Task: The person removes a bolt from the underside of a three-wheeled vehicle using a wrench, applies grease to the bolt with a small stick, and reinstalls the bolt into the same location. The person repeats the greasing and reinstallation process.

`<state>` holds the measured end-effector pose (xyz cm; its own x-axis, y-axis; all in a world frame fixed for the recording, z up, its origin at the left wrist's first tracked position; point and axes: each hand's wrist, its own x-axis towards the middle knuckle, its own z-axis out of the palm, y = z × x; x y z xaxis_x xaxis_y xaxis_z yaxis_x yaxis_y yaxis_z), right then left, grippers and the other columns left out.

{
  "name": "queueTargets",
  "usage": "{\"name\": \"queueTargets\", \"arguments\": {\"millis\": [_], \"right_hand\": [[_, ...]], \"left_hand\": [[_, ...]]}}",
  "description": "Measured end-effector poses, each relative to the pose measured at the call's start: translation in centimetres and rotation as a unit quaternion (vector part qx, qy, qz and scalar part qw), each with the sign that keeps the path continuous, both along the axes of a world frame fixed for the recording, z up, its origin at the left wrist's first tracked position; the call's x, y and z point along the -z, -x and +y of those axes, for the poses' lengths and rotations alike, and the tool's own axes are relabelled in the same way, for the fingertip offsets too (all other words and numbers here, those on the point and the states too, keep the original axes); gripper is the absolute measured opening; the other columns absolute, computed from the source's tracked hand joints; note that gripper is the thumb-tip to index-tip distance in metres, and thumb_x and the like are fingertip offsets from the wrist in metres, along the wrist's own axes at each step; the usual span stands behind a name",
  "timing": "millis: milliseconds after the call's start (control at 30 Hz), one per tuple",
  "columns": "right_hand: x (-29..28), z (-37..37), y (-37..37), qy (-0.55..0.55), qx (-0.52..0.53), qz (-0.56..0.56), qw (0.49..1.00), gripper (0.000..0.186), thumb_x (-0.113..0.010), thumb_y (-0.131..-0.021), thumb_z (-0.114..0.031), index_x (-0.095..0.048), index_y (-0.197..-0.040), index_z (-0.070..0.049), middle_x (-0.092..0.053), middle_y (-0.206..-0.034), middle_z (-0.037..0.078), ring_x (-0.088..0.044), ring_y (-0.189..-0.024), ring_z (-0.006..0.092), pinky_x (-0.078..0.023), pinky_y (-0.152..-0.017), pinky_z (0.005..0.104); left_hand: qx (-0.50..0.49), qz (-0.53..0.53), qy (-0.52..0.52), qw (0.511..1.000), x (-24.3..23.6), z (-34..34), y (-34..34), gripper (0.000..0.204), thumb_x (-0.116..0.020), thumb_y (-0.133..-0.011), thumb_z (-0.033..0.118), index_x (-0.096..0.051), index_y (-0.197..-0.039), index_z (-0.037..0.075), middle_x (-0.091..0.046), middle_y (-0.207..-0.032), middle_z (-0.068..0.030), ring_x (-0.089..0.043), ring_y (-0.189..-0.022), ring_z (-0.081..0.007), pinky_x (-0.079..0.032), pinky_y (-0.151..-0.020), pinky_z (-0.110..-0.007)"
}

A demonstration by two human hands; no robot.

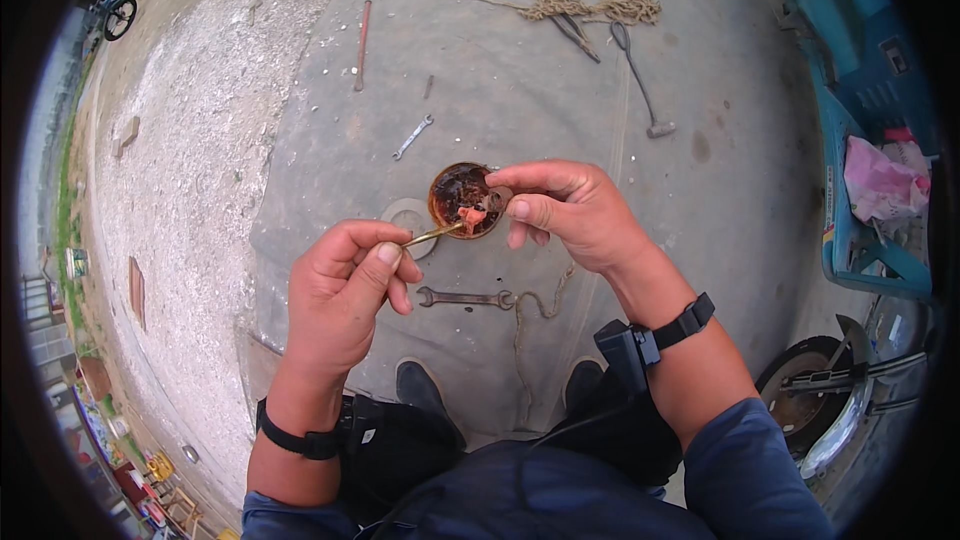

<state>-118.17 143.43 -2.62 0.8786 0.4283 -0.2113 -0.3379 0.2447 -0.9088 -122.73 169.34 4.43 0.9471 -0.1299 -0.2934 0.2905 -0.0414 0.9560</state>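
Note:
My left hand (350, 280) pinches a thin brass-coloured stick (430, 235) between thumb and fingers. At the stick's far end is a ragged orange-red tip (470, 216), perhaps cloth or bristles. My right hand (575, 208) grips a small dark brown metal piece (497, 200) between thumb and forefinger, close to that tip. Its exact kind is partly hidden by my fingers. Both are over a round rusty tin (437, 190) with dark, wet-looking contents. A pale round lid or disc (407, 212) lies at the tin's left, partly behind the stick.
A large double-ended spanner (465, 298) lies nearer me, a smaller spanner (412, 138) beyond. Farther off are a red bar (362, 45), pliers (575, 38), a hooked metal tool (640, 80) and rope (590, 7). A teal vehicle (850, 70) and a wheel (800, 395) stand right.

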Motion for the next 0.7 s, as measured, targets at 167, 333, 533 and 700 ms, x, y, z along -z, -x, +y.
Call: {"name": "queueTargets", "arguments": {"millis": [167, 333, 533, 700], "right_hand": [[0.2, 0.3, 0.2, -0.028, -0.019, 0.014, 0.999, 0.032, -0.07, -0.098, -0.02, -0.071, -0.124, -0.001, -0.074, -0.1, 0.006, -0.07, -0.072, 0.0126, -0.048, -0.06, 0.0233], [-0.2, 0.7, 0.3, -0.028, -0.029, 0.018, 0.999, 0.032, -0.068, -0.1, -0.024, -0.071, -0.123, -0.001, -0.073, -0.098, 0.007, -0.069, -0.07, 0.0125, -0.048, -0.059, 0.0238], [-0.3, 1.0, 0.4, -0.031, -0.04, 0.021, 0.999, 0.031, -0.069, -0.099, -0.024, -0.072, -0.12, -0.002, -0.073, -0.097, 0.008, -0.069, -0.07, 0.0122, -0.048, -0.058, 0.024], [0.1, 1.4, 0.6, -0.031, -0.048, 0.034, 0.998, 0.028, -0.069, -0.099, -0.023, -0.073, -0.119, -0.003, -0.073, -0.096, 0.007, -0.068, -0.069, 0.0116, -0.048, -0.058, 0.024]], "left_hand": [[0.001, -0.028, -0.027, 0.999, 0.0, -0.3, 0.2, 0.015, -0.057, -0.104, 0.006, -0.065, -0.113, -0.002, -0.071, -0.088, -0.0102, -0.062, -0.067, -0.0091, -0.051, -0.063, -0.022], [0.018, -0.074, -0.051, 0.996, 0.5, -0.6, 0.6, 0.015, -0.058, -0.103, 0.004, -0.066, -0.114, -0.002, -0.071, -0.089, -0.009, -0.062, -0.068, -0.008, -0.051, -0.063, -0.022], [0.039, -0.126, -0.12, 0.984, 0.7, -0.8, 0.7, 0.015, -0.058, -0.102, 0.003, -0.067, -0.113, -0.001, -0.071, -0.089, -0.0084, -0.064, -0.068, -0.0078, -0.052, -0.063, -0.022], [0.058, -0.193, -0.191, 0.961, 0.4, -0.9, 0.8, 0.015, -0.057, -0.102, 0.003, -0.067, -0.113, -0.002, -0.071, -0.089, -0.0088, -0.066, -0.069, -0.0088, -0.054, -0.064, -0.023]]}}
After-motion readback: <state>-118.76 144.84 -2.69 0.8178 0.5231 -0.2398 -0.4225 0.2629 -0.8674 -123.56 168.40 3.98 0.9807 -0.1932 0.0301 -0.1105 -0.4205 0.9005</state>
